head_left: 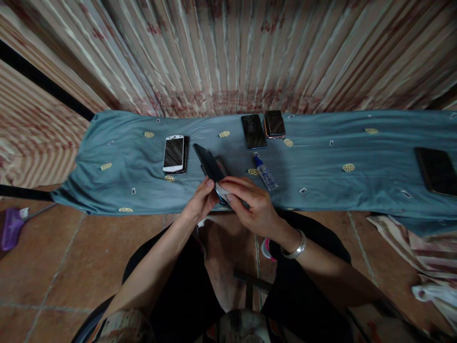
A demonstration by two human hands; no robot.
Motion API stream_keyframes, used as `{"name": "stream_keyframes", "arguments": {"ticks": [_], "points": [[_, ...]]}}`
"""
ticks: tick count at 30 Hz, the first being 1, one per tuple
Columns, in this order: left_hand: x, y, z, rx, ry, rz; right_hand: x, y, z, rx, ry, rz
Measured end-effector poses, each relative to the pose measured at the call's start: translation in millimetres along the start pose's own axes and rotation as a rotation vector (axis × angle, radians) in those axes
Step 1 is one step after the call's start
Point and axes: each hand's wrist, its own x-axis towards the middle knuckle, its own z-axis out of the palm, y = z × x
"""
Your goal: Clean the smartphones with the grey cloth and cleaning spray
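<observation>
Both hands grip a dark smartphone over the worktop's near edge: the left hand clamps its lower end, and the right hand's fingers pinch its corner. A slip could drop it onto another phone lying just beyond.

Blue cloth-covered table bears a white phone; two dark phones; a glue bottle.
</observation>
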Motion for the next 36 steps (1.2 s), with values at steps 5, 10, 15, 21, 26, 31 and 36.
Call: {"name": "stream_keyframes", "arguments": {"ticks": [5,10,15,21,26,31,36], "points": [[-1.5,6.5,0.0,0.038,-0.006,0.043,-1.5,0.5,-0.6,0.011,-0.002,0.013],[-3.2,11.4,0.1,0.062,0.019,0.032,-4.5,8.0,2.2,-0.017,0.009,0.065],[-5.7,11.6,0.5,0.082,0.028,0.035,-5.3,15.5,3.0,-0.032,-0.006,0.109],[-13.9,9.6,6.1,0.101,0.009,0.004,-6.1,24.4,4.6,-0.055,0.012,0.144],[-19.1,1.7,11.2,0.119,-0.006,-0.059,-4.3,36.3,6.4,-0.050,0.038,0.170],[-21.3,-8.8,13.4,0.098,-0.051,-0.113,0.6,45.0,6.2,-0.061,0.066,0.214],[-23.0,-13.4,16.0,0.101,-0.062,-0.129,4.6,48.2,5.3,-0.064,0.071,0.239]]}}
